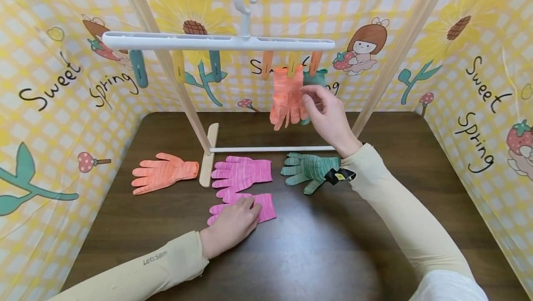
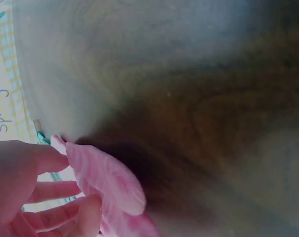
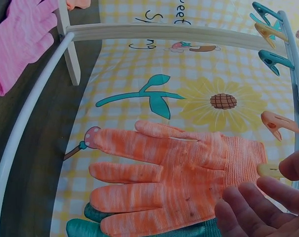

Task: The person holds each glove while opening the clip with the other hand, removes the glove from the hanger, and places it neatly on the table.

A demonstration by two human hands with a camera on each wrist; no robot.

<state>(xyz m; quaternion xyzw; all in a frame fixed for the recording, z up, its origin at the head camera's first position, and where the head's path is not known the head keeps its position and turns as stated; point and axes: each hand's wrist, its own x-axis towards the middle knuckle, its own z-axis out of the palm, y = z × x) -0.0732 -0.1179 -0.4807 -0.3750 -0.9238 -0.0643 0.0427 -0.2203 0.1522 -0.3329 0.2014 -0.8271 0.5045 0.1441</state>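
A person's left hand (image 1: 233, 224) touches the nearer pink striped knitted glove (image 1: 267, 206) on the dark wood-grain table (image 1: 316, 259), fingers bent; whether they pinch cannot be told. Beyond, the right hand (image 1: 331, 115), fingers loosely parted and pinching nothing, hovers beside an orange knitted glove (image 1: 286, 93), dangling fingers-down because a yellow plastic clip (image 1: 293, 64) on a white hanger (image 1: 175, 40) grips its cuff.
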